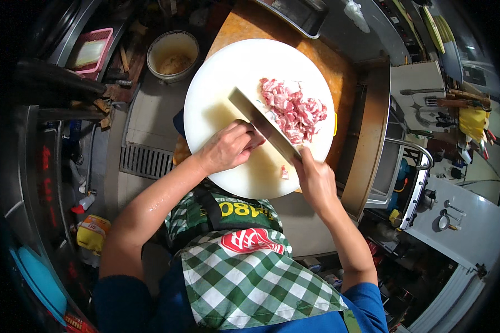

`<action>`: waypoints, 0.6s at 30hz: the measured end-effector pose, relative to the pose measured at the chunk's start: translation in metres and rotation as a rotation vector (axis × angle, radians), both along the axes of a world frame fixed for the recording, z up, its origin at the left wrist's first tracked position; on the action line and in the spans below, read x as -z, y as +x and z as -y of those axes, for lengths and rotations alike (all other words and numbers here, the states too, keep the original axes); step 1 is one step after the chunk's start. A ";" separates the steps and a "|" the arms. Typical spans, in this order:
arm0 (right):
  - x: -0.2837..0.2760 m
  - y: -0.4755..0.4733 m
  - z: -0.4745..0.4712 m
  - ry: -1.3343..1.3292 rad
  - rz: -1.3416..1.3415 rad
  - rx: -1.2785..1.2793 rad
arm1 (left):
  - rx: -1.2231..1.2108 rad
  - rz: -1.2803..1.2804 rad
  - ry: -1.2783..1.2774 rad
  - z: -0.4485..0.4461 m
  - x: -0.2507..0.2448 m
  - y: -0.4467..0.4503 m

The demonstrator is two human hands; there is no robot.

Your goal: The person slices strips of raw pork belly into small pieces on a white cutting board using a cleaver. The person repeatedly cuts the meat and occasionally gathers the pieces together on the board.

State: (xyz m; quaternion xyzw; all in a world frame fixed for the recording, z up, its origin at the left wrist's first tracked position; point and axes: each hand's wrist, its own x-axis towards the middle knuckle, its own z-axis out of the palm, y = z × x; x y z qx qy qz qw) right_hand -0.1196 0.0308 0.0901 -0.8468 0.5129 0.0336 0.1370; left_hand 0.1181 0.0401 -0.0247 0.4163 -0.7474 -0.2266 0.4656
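A round white cutting board (221,70) lies before me on an orange-brown worktop. My right hand (316,177) grips a cleaver (263,123) by its handle, the blade slanting up and left across the board. Curled beside the blade, my left hand (229,145) holds a piece of raw meat (256,142), partly hidden by the fingers. A pile of cut raw meat (293,110) lies on the board, on the blade's far right side. One small meat piece (284,172) lies apart near the board's close edge.
A round bucket (173,56) with residue inside stands left of the worktop (233,31). A metal tray (300,14) sits at the far edge. A pink basket (104,45) is at the upper left, a floor drain grate (146,160) below it. A faucet (416,150) curves at the right.
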 end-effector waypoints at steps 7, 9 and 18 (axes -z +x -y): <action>-0.042 0.009 -0.018 0.151 -0.229 0.133 | -0.018 0.004 0.064 -0.002 0.001 -0.004; -0.012 0.044 0.010 0.292 -0.124 0.274 | -0.011 -0.002 0.066 -0.002 0.000 -0.005; 0.001 0.018 0.018 -0.025 0.036 0.042 | -0.023 0.018 0.021 -0.001 -0.001 -0.003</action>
